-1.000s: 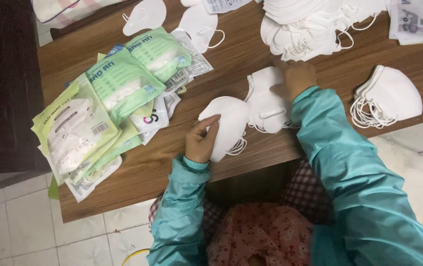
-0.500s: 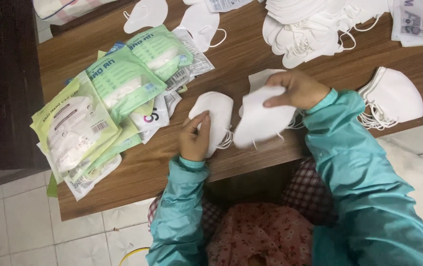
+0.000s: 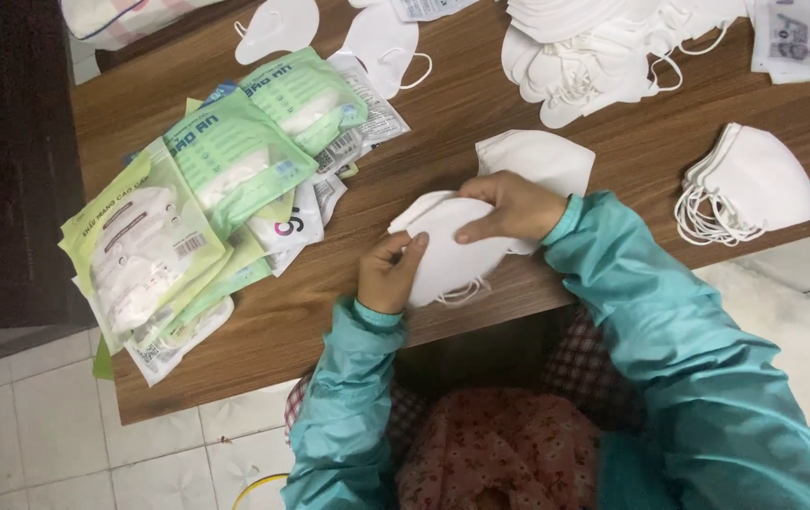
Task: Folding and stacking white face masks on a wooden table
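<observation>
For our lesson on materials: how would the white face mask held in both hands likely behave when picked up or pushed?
The white mask probably feels light and floppy: the left hand and right hand hold it by pinching thin folded fabric. Its ear loops dangle off the wooden table edge, so they may snag. Lying flat, it should slide rather than roll.

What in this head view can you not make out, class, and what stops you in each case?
- Masks held by the left hand and right hand: their count, since they overlap.
- Mask pile: cut off by the top edge.
- Lower packets: covered by packets above.
- Table: far side beyond the frame.
</observation>
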